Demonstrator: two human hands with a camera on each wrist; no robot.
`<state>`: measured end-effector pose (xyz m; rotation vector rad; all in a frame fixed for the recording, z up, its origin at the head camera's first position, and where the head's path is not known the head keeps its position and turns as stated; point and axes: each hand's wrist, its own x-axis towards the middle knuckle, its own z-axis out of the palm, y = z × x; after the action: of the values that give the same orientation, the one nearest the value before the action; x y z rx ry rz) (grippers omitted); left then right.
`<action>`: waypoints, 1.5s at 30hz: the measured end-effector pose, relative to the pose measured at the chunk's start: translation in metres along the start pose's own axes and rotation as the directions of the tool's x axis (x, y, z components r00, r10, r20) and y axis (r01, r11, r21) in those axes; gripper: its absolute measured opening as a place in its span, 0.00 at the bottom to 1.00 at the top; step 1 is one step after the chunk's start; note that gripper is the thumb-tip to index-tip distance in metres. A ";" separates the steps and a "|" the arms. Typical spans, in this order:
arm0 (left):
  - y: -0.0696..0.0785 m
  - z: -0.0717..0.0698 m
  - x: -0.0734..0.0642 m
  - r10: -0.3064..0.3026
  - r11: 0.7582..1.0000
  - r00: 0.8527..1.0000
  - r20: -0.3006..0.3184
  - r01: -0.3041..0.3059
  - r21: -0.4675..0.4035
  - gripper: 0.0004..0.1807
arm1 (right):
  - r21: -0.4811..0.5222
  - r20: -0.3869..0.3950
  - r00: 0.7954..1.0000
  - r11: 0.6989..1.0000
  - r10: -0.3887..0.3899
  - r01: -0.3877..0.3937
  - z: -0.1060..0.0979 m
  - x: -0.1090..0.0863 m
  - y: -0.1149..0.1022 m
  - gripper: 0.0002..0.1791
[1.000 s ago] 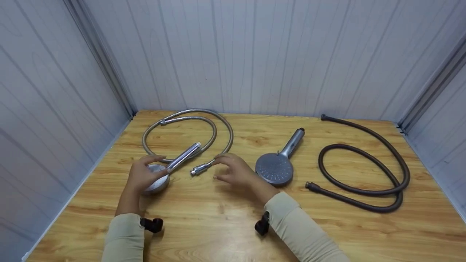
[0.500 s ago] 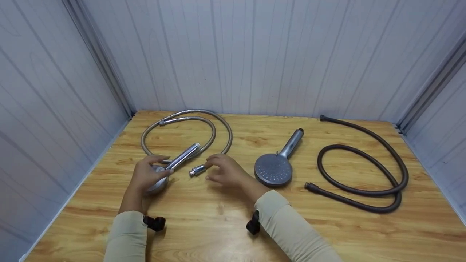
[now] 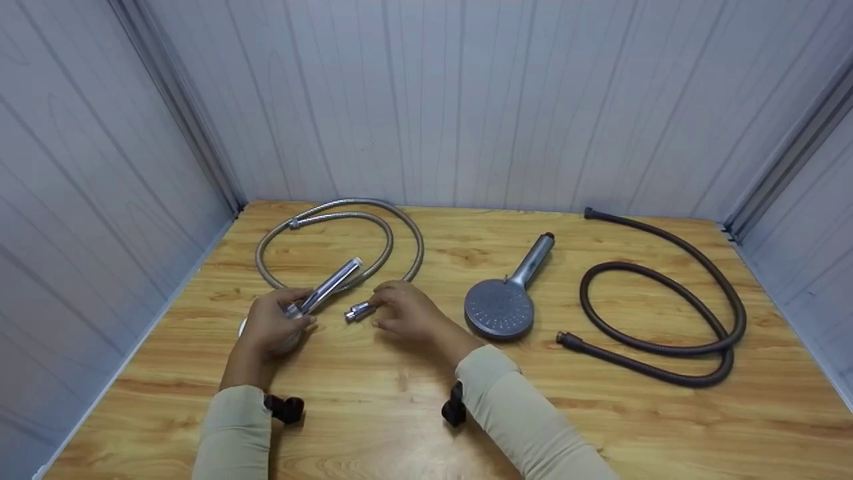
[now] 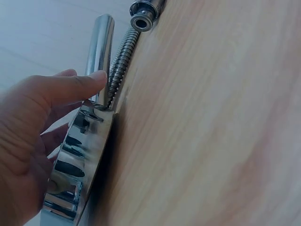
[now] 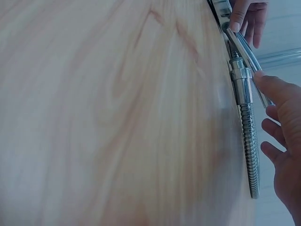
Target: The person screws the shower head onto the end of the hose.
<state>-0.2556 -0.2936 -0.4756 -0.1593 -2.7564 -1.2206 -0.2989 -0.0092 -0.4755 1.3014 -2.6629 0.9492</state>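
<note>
My left hand [image 3: 270,325] grips a chrome shower head [image 3: 330,287] around its neck, thumb on one side and fingers behind. In the left wrist view, the thumb lies on the base of the handle and the round head [image 4: 77,150] is edge-on, close to the table. My right hand [image 3: 414,315] is over the near end of a silver shower hose [image 3: 421,247]. Its upper fingertip meets or nearly meets the chrome connector [image 5: 242,85], while the other fingers [image 5: 274,129] stand apart from the hose. The free connector end [image 3: 352,315] points toward the left hand.
A second, grey shower head [image 3: 500,308] lies face up right of the right hand. Farther right is a coiled dark hose [image 3: 666,350]. The wooden table [image 3: 373,407] is bounded by pale panel walls [image 3: 426,100] at the back and sides.
My right hand has moved left onto the hose's connector end. My left hand has closed further around the shower head's neck, and the head has turned slightly, its face now mostly hidden.
</note>
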 end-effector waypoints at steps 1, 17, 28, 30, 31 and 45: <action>0.000 0.000 0.000 -0.007 1.000 1.000 -0.001 0.007 0.000 0.26 | -0.010 0.002 1.000 1.000 0.000 0.000 0.001 0.001 0.000 0.18; 0.000 -0.004 -0.005 -0.062 0.998 0.997 0.047 0.062 0.011 0.25 | -0.036 0.085 0.994 0.998 0.063 -0.060 0.011 0.003 0.001 0.21; 0.004 -0.001 -0.005 -0.062 0.997 0.997 0.051 0.060 0.038 0.25 | -0.082 0.008 1.000 0.996 -0.024 0.025 0.013 0.001 0.003 0.17; 0.004 -0.001 -0.005 -0.067 0.998 0.996 0.057 0.066 0.026 0.25 | -0.105 0.014 0.999 0.994 -0.038 0.039 0.013 0.001 0.002 0.17; 0.005 -0.001 -0.005 -0.071 0.997 0.995 0.064 0.070 0.020 0.25 | -0.118 0.016 0.999 0.992 -0.044 0.045 0.013 0.001 0.002 0.17; 0.010 0.000 -0.002 -0.153 0.986 0.978 0.144 0.160 -0.038 0.28 | -0.161 0.052 0.995 0.983 -0.085 0.092 0.013 -0.003 -0.001 0.13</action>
<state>-0.2519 -0.2868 -0.4686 -0.0337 -2.9099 -1.3661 -0.2938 -0.0147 -0.4867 1.4067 -2.6246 0.6829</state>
